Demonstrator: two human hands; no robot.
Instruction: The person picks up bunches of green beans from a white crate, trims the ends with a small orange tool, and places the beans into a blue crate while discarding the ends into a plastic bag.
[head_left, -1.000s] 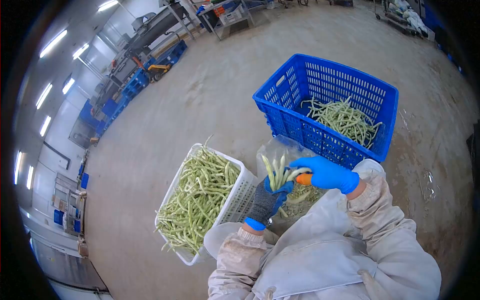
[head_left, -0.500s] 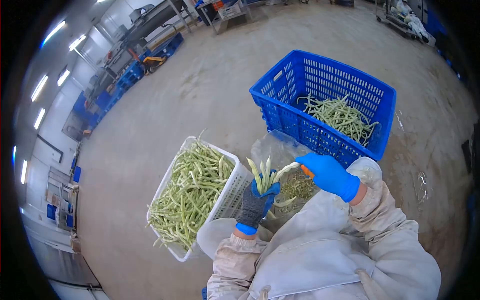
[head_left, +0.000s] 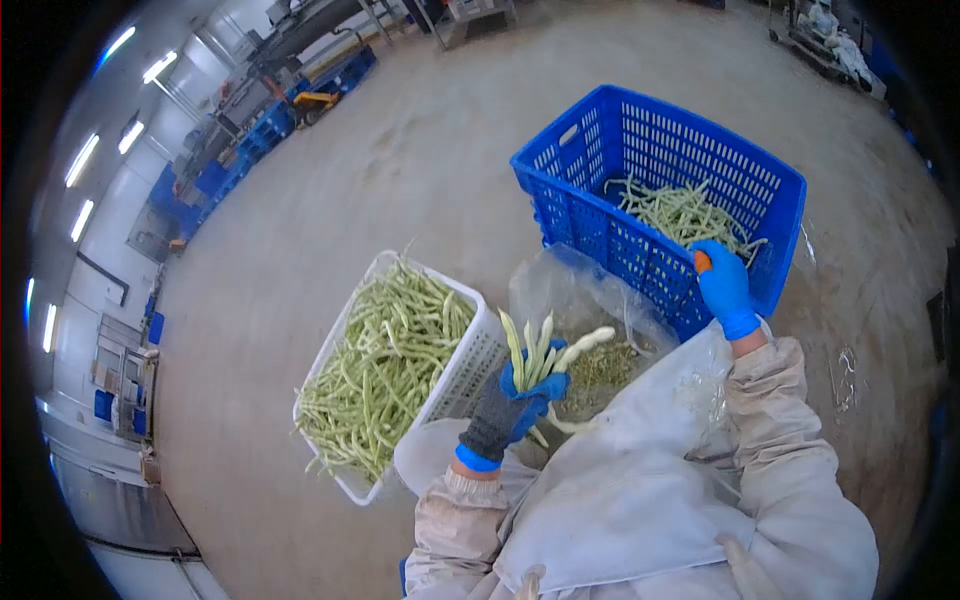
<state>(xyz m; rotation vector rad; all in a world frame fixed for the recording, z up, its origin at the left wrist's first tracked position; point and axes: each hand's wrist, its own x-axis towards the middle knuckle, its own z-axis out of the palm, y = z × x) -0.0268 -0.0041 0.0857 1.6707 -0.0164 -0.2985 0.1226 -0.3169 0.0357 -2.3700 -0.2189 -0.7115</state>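
Note:
My left hand (head_left: 515,402), in a blue-and-grey glove, is closed around a bunch of green beans (head_left: 537,352), whose ends stick up out of the fist. Under that hand lies a clear plastic bag (head_left: 565,290) with green trimmings (head_left: 603,372) in it. My right hand (head_left: 724,288), in a blue glove, is at the near rim of the blue crate (head_left: 655,232), overlapping it in this view. A small orange object (head_left: 702,262) shows at its fingers; its kind is unclear. Inside the crate is a loose pile of beans (head_left: 690,213).
To the left, a white basket (head_left: 468,365) heaped with green beans (head_left: 385,365) stands on the concrete floor (head_left: 300,220). Further off are blue pallets (head_left: 265,135), a yellow pallet jack (head_left: 315,102) and a loaded cart (head_left: 825,45).
My right hand has left the bean tips and moved right and up to the blue crate's rim. My left hand still holds its bunch at nearly the same spot.

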